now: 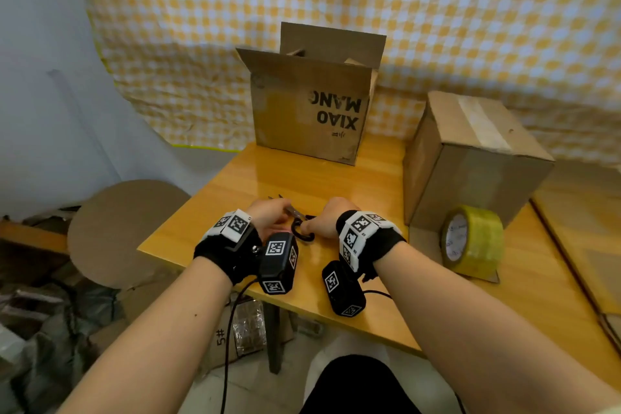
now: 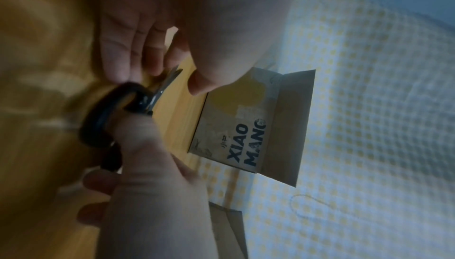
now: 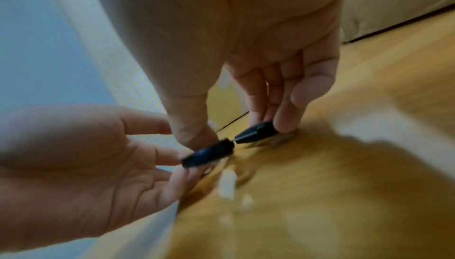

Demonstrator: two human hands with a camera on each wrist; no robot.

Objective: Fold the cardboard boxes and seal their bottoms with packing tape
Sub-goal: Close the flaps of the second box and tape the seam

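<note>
The right hand (image 1: 327,220) pinches the scissors (image 1: 295,213) on the counter (image 1: 302,178); the left hand (image 1: 268,217), fingers relaxed, touches them. The tape (image 1: 472,240) stands right of both.

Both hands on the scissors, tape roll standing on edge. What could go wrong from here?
1. The left hand lies at the blades of the scissors while the right hand grips the handles; closing them could nick a finger.
2. The tape roll stands on edge on a cardboard flap; a bump might roll it off the table.
</note>
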